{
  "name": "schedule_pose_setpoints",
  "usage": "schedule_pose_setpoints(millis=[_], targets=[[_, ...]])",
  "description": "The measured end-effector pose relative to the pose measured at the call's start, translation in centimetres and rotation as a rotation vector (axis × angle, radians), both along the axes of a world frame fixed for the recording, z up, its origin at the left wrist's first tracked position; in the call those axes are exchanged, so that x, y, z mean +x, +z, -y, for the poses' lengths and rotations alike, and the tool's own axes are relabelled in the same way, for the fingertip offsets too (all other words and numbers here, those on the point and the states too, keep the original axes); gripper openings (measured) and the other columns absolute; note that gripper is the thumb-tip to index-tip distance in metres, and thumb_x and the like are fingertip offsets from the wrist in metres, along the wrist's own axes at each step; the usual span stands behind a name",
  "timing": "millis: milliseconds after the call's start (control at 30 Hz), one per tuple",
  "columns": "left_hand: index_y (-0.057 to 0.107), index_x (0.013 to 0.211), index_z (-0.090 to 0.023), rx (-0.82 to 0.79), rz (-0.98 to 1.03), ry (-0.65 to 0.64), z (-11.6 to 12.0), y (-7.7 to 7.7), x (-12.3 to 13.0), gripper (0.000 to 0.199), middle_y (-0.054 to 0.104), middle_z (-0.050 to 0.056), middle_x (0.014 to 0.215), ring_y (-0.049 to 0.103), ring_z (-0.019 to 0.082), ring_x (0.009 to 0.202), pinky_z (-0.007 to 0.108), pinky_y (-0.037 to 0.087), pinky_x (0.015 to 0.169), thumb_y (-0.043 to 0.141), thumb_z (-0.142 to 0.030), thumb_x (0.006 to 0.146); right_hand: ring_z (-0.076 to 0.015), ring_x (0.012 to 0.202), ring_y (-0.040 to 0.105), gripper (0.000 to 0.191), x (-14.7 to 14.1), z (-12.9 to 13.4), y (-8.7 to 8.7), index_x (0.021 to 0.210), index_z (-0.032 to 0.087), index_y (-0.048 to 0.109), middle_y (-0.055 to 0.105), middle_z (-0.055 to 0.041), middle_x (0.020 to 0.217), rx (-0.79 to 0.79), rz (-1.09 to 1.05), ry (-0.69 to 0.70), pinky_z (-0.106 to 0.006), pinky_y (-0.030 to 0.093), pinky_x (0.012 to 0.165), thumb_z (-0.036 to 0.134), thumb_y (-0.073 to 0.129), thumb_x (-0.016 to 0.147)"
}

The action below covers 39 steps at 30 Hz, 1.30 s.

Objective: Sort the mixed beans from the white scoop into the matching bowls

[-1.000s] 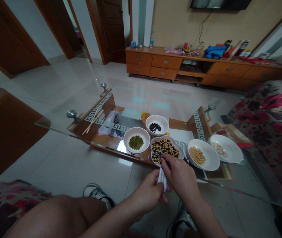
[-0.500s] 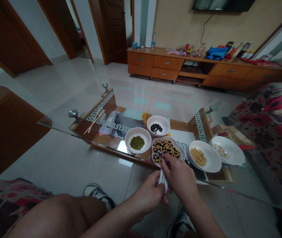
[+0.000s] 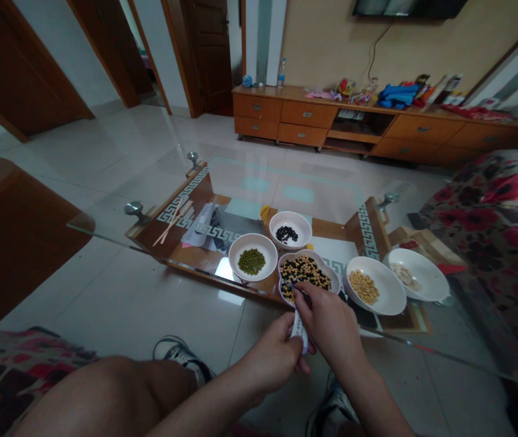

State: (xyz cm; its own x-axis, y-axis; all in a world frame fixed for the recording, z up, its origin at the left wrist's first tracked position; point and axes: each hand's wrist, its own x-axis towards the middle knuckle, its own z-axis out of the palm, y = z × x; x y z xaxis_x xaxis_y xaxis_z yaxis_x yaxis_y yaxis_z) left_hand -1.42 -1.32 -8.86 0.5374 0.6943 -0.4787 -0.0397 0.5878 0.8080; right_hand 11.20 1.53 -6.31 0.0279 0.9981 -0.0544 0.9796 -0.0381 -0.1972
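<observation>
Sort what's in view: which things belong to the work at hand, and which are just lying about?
Belongs: left hand, right hand, white utensil, mixed-bean bowl, mung-bean bowl, black-bean bowl, soybean bowl.
Lying about: chopsticks, water bottle, wooden sideboard.

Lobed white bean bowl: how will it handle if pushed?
The lobed white bowl looks ceramic: likely fragile, fairly heavy. On the glass tabletop it may slide easily. Its black and yellow beans sit near the rim and could spill.

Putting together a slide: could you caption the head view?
Left hand and right hand meet at a white strip by a bowl of mixed black and yellow beans on a glass table.
</observation>
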Motion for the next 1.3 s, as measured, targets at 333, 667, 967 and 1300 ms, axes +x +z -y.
schedule_pose_setpoints(millis=[333, 667, 967, 1300], targets=[[0.053, 0.105, -0.015, 0.000, 0.000, -0.004, -0.1, 0.4, 0.0, 0.026, 0.058, 0.002, 0.085, 0.052, 0.008, 0.055, 0.024, 0.041, 0.057, 0.040, -0.015, 0.083, -0.0163, 0.071, 0.068, 0.025, 0.1, 0.0, -0.2, 0.103, 0.031, 0.069, 0.074, -0.0010, 0.083, 0.012, 0.015, 0.004, -0.025, 0.033, 0.055, 0.034, 0.046, 0.093], [0.053, 0.105, -0.015, -0.009, -0.005, -0.002, 0.0, 0.1, 0.0, 0.025, 0.059, 0.001, 0.085, 0.053, 0.007, 0.054, 0.023, 0.041, 0.057, 0.040, -0.016, 0.084, -0.0160, 0.070, 0.068, 0.026, -0.1, 0.2, 0.1, 0.102, 0.029, 0.071, 0.074, -0.0015, 0.082, 0.034, -0.013, 0.001, -0.024, 0.035, 0.055, 0.034, 0.046, 0.093], [0.053, 0.107, -0.014, -0.025, -0.023, 0.006, -0.2, 1.2, 0.0, 0.026, 0.057, 0.001, 0.082, 0.053, 0.008, 0.056, 0.023, 0.041, 0.058, 0.041, -0.014, 0.084, -0.0174, 0.080, 0.070, 0.030, -0.8, 0.1, 0.3, 0.109, 0.023, 0.070, 0.075, -0.0047, 0.097, 0.323, -0.231, -0.048, -0.026, 0.046, 0.069, 0.035, 0.046, 0.095], [0.051, 0.119, -0.013, -0.039, -0.001, 0.029, -0.2, 1.5, 0.1, 0.035, 0.059, 0.003, 0.085, 0.051, 0.009, 0.057, 0.023, 0.039, 0.055, 0.045, -0.022, 0.086, -0.0169, 0.086, 0.069, 0.029, -2.1, -0.3, 0.2, 0.113, 0.024, 0.068, 0.074, -0.0036, 0.103, 0.324, -0.298, 0.034, -0.027, 0.047, 0.076, 0.032, 0.046, 0.095]])
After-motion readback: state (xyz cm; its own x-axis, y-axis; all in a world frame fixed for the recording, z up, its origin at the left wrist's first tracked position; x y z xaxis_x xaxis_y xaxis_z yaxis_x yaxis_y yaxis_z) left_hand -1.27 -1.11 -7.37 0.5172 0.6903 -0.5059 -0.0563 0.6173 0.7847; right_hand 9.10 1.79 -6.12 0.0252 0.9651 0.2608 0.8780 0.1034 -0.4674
